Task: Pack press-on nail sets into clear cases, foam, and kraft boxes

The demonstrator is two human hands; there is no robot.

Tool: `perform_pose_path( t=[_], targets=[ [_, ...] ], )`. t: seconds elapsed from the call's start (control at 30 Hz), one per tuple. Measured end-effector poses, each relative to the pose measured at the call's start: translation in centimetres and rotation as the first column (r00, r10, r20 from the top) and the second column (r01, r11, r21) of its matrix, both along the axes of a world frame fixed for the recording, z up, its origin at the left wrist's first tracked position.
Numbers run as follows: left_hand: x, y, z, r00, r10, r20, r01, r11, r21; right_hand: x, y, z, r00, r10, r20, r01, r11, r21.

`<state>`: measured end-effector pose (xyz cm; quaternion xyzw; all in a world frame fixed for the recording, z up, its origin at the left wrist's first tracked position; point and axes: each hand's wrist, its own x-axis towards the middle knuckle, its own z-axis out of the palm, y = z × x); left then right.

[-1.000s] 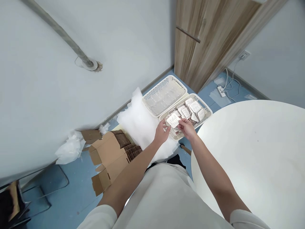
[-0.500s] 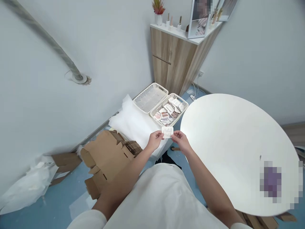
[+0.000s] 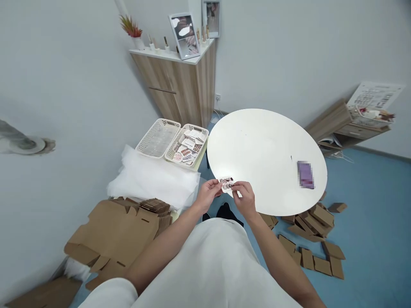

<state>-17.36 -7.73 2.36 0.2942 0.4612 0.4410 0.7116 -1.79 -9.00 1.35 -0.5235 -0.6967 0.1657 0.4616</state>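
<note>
Nearest me, at the bottom of the frame, is a white cloth shirt (image 3: 218,265), soft and lightly creased. Just below the centre of the frame I have a small card (image 3: 226,184) between both hands: the fingers of the left hand (image 3: 205,196) pinch its left edge, and those of the right hand (image 3: 245,199) grip its right. Two rows of small rounded pieces, pinkish and dark patterned, sit on its pale face. I judge it very light, thin and fairly stiff, perhaps a little slick, so I'd hold it by the edges and keep pressure off the pieces. Lower left lies brown flattened cardboard (image 3: 112,226), matte, with slots and flaps; above it, white sheeting (image 3: 154,175) looks soft and filmy. Right of centre spreads the desk (image 3: 266,154), smooth, white and rounded, bearing a blurred purple item (image 3: 305,174); folded boxes (image 3: 316,222) lie beyond its lower right edge. Left of centre, a perforated plastic basket (image 3: 178,163) holds more cards, beside a second basket (image 3: 146,137) with clear plastic inside. Farther up stands a wood-grained cabinet (image 3: 180,85), topped by a spiky plant (image 3: 130,26).
</note>
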Motion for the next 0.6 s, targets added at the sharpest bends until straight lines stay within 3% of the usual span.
perform_pose_path(
  t=[0.2,0.43,0.5,0.6],
  targets=[
    [3.5,1.6,0.5,0.99,-0.06,-0.127,0.06,0.998,0.0,3.4,-0.9,-1.3,0.996,-0.063,0.059,0.06,0.996,0.063],
    [9.9,4.2,0.9,0.959,-0.155,-0.235,0.172,0.984,0.052,10.7,-0.6,-0.4,0.945,-0.246,-0.215,0.21,0.961,-0.177],
    [11.6,4.8,1.0,0.956,-0.162,-0.246,0.182,0.981,0.064,12.9,0.2,-0.5,0.907,-0.269,-0.324,0.171,0.938,-0.301],
    [13.5,5.5,0.8,0.954,-0.141,-0.266,0.169,0.982,0.087,15.4,1.9,-1.0,0.845,-0.185,-0.501,-0.04,0.913,-0.405]
  ],
)
